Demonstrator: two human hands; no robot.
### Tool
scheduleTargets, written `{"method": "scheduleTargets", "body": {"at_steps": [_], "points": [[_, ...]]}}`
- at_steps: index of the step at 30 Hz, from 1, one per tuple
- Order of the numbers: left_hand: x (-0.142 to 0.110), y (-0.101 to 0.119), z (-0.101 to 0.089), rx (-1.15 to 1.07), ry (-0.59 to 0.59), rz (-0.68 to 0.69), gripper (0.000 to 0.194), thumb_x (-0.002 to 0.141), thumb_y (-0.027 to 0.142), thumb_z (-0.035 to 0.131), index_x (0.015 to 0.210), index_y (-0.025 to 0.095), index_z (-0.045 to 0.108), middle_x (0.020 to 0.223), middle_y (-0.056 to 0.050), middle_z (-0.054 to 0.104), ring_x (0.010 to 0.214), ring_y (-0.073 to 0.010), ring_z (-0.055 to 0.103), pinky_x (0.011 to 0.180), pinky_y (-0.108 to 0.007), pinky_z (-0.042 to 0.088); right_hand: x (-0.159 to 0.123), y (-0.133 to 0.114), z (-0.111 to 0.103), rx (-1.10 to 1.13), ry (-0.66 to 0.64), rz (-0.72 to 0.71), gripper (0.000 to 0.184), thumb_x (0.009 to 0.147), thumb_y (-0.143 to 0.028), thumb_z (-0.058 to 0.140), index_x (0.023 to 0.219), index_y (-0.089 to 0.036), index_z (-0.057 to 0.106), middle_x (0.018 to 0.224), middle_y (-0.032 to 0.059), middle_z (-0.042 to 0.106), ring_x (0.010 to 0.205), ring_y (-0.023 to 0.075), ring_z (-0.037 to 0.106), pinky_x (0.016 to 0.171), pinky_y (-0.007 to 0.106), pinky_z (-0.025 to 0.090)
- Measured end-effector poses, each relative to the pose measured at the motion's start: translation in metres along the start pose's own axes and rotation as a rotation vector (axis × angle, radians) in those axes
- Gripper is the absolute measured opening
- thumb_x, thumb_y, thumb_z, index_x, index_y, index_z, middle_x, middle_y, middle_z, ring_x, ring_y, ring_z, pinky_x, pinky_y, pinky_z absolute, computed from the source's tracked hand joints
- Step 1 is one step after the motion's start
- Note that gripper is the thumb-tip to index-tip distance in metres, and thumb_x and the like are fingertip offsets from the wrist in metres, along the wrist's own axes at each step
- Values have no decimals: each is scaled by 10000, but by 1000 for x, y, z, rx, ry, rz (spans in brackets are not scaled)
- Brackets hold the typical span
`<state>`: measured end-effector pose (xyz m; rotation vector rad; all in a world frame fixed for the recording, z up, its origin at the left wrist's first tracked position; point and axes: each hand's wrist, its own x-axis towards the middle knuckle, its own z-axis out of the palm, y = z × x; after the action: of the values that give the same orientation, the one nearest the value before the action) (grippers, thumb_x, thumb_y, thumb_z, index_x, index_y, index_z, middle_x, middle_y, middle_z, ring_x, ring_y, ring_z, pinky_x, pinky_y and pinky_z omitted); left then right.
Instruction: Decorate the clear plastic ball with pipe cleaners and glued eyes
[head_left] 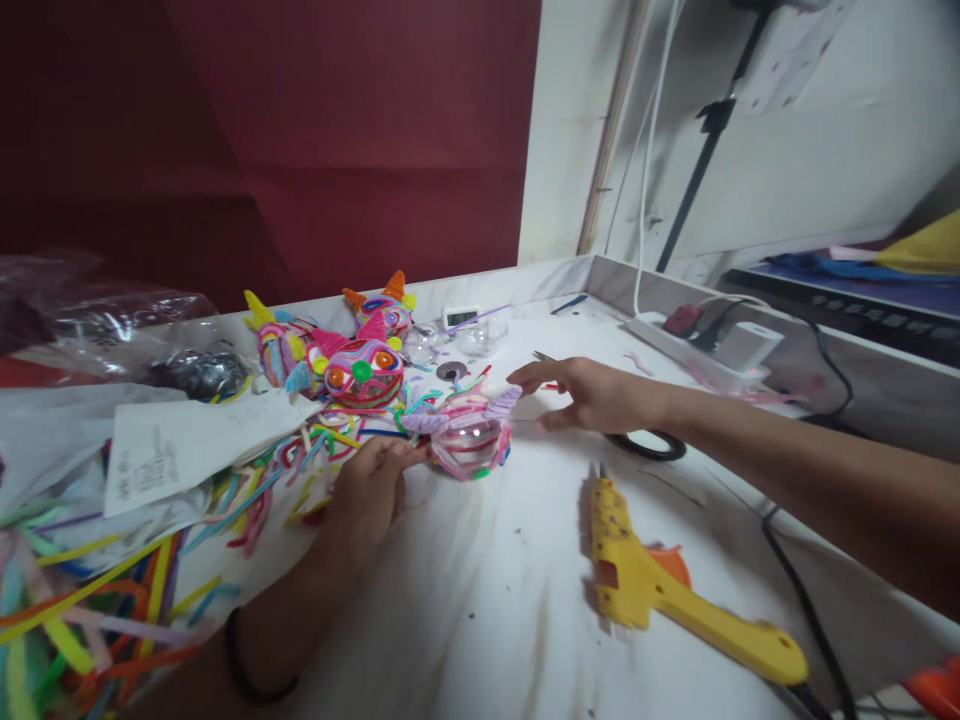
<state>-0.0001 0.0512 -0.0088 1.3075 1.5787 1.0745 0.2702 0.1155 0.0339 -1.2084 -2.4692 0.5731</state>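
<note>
A clear plastic ball (474, 437) wrapped with pink and white pipe cleaners, with lilac ear-like cones, sits on the white table. My left hand (373, 490) holds it at its left side, fingers bent and one fingertip against it. My right hand (581, 395) hovers just right of the ball, thumb and fingers apart, with nothing between them. Under that hand lie scissors, with a blade tip (541, 356) and a black handle (651, 445) showing. A yellow hot glue gun (626, 560) lies nearer me on the right.
Finished-looking pipe-cleaner animal heads (364, 372) stand behind on the left. Loose coloured pipe cleaners (97, 610) and a white paper tag (187, 450) cover the left side. Clear balls (480, 337) lie at the back. A power strip (697, 350) with cables runs along the right edge.
</note>
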Motion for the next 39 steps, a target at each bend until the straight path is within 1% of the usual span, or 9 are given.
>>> {"method": "scheduleTargets", "body": {"at_steps": [5,7,10,15,20,28,32,36,39], "points": [[-15,-3,-4,2,-1,9,287,819,454,498,719,197,576,359,85,332,342,-93,264,383,-228,185,-58,-30,-10,-200,20,93,39,760,-255,626,731,-232,639,700,41,682,615,202,621,562,333,436],[-22,-8,-5,-40,-1,-9,249,817,436,512,758,200,567,386,77,397,328,-80,260,373,-217,172,-88,-46,1,-269,-126,133,33,769,-276,636,759,-247,624,722,39,693,588,197,629,510,318,437],[-31,-18,-4,-120,-9,-46,199,793,399,538,825,203,557,570,17,609,309,-50,270,355,-203,145,-125,-63,24,-380,-157,149,255,676,-351,752,862,-249,612,775,66,706,607,256,660,516,378,488],[-47,-31,4,-120,-167,-75,311,746,511,602,822,213,553,597,2,627,335,-62,319,344,-209,188,-150,-67,46,-390,-123,106,349,704,-28,558,980,-239,582,873,73,720,657,230,687,572,355,549],[-57,-24,24,-108,-362,2,352,797,574,543,858,228,549,560,9,602,356,-69,282,354,-211,151,-147,-52,47,-367,-10,196,349,756,-40,491,1053,-220,527,888,99,685,721,237,664,626,362,531],[-56,-11,51,-19,-391,205,313,870,483,465,790,211,598,455,28,512,359,-81,269,395,-247,193,-126,-33,16,-168,347,275,118,937,-279,407,1045,-232,417,847,53,631,587,161,557,535,303,435],[-51,-10,55,-91,-482,192,279,889,452,461,840,202,577,548,-1,621,368,-71,287,388,-228,197,-95,-27,-5,195,690,183,242,860,-310,579,1057,-252,450,877,14,557,694,161,562,599,300,457],[-44,-3,51,-358,-506,141,267,908,442,477,875,186,546,558,10,617,362,-38,245,381,-193,171,-62,-48,-18,623,1018,21,288,779,-218,648,1004,-268,476,800,-35,582,648,127,579,666,293,486],[-39,4,44,-517,-522,102,269,887,440,541,846,175,535,537,28,595,337,-12,212,367,-175,140,-50,-76,-20,828,1100,0,215,736,-125,621,874,-266,537,685,-49,536,582,120,544,640,287,471]]}}
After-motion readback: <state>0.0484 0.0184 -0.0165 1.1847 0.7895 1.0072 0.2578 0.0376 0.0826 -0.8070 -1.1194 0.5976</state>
